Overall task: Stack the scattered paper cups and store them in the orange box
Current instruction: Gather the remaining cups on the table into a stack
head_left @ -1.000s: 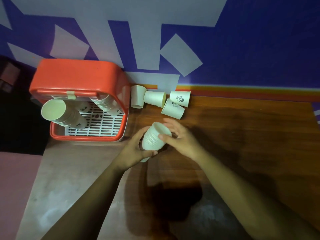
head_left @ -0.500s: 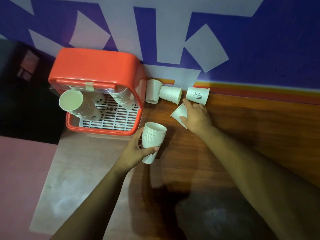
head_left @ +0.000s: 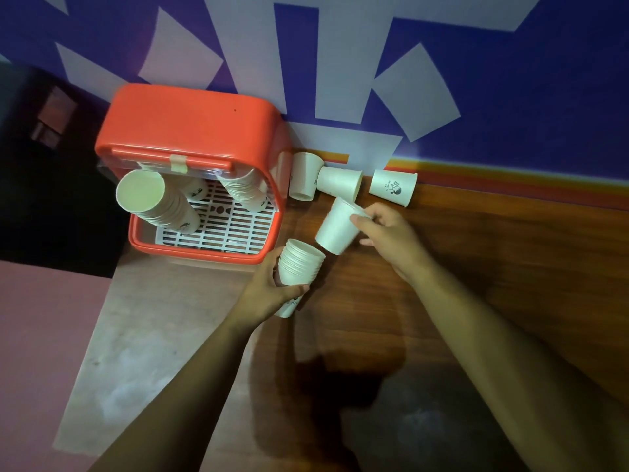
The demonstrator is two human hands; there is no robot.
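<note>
Head view: left hand (head_left: 269, 294) has its grip wrapped around the cup stack (head_left: 297, 270) over the bench (head_left: 476, 267); right hand (head_left: 391, 233) pinches a single cup (head_left: 337, 229) just above it, beside the orange box (head_left: 190, 131).

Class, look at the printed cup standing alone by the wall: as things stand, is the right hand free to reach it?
Probably not yet: the right hand already grips a single cup. The table between it and the printed cup looks clear.
</note>
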